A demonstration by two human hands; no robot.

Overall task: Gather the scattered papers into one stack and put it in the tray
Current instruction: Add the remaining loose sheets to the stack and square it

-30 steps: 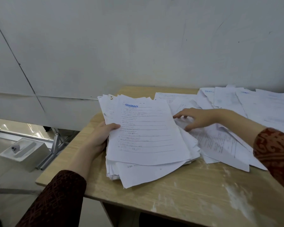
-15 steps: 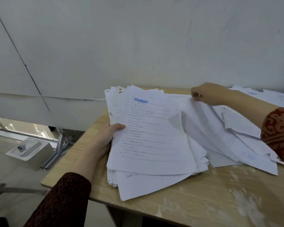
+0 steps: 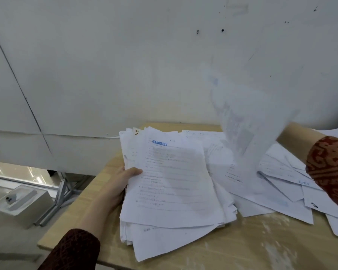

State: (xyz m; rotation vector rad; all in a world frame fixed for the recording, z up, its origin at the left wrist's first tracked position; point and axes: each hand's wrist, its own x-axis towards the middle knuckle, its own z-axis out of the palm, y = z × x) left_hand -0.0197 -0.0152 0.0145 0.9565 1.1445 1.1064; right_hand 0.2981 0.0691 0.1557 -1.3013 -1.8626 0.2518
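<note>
A thick, uneven stack of printed papers [image 3: 174,184] lies on the left part of the wooden table [image 3: 242,248]; its top sheet bears a blue "APPROVED" stamp. My left hand [image 3: 115,186] grips the stack's left edge, thumb on top. A single sheet [image 3: 246,117], blurred by motion, hangs in the air above the loose papers [image 3: 279,172] spread over the right of the table. It is held by my right hand, which is hidden behind it; only the forearm [image 3: 295,137] and patterned sleeve show. No tray is in view.
A pale wall stands directly behind the table. At the lower left, on the floor, sits a white box [image 3: 18,205] beside a metal frame leg [image 3: 61,193]. The table's left and front edges are close to the stack.
My right hand has lifted the sheet it pinched from the loose pile up into the air. The left hand keeps its grip on the stack.
</note>
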